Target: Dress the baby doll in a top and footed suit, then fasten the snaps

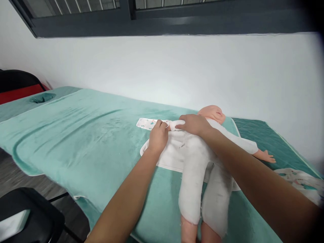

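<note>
A baby doll point(193, 175) with a white cloth body lies on its back on a green sheet, head toward the wall and legs toward me. Under it is a spread white garment point(172, 155), whose patterned sleeve point(146, 124) extends left. My left hand point(159, 137) is closed at the end of the doll's left-side arm, its fingers pinched around the doll's hand, which is mostly hidden. My right hand point(194, 124) grips the white upper part of that same arm point(176, 125). The doll's other arm point(244, 143) stretches out to the right, with its hand bare.
The green sheet point(76, 135) covers a long bed against a white wall. Patterned cloth point(301, 182) lies at the right. A black chair point(30, 212) holding a white object point(14, 224) stands at lower left. A red and black chair point(20, 86) is at far left.
</note>
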Action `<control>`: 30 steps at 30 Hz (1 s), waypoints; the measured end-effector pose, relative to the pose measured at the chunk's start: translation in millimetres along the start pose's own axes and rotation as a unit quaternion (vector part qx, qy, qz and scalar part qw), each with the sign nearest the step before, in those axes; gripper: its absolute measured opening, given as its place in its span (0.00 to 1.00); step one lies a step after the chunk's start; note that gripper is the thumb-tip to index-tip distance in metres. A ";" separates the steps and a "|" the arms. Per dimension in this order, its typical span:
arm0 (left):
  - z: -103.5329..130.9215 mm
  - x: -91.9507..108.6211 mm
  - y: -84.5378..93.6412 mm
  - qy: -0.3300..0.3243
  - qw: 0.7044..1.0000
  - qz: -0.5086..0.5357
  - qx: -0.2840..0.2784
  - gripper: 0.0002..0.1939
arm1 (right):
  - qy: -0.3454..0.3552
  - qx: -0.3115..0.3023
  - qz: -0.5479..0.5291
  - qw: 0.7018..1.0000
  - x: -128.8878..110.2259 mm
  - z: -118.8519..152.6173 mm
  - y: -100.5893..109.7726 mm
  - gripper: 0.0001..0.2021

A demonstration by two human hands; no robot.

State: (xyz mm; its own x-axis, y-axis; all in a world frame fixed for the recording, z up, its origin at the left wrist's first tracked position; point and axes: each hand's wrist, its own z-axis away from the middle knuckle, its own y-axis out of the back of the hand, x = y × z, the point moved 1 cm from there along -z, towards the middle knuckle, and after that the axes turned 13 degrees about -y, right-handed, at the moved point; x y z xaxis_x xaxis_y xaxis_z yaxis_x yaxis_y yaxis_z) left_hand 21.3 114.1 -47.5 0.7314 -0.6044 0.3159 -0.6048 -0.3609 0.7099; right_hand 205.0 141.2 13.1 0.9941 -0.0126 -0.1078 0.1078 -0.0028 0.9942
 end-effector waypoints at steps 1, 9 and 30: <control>0.1 1.0 -1.0 -0.007 1.000 -0.002 -0.003 0.08 | 0.000 0.001 0.000 1.000 -0.7 0.7 0.2 0.22; -3.6 5.1 -11.1 -0.079 0.995 0.052 -0.015 0.09 | 0.011 0.003 0.019 1.000 -16.2 8.0 1.6 0.17; -2.0 -5.0 -5.2 0.130 0.989 -0.069 0.017 0.08 | -0.321 0.253 -0.165 0.898 138.5 109.1 -27.3 0.20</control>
State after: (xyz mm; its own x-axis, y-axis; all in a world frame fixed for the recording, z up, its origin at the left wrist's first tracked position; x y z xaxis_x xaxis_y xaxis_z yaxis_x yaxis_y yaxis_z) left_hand 21.4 120.5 -51.5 0.8615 -0.3456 0.3720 -0.5004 -0.4530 0.7379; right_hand 338.3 30.4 -29.2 0.6791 -0.5021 -0.5354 0.2133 -0.5630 0.7984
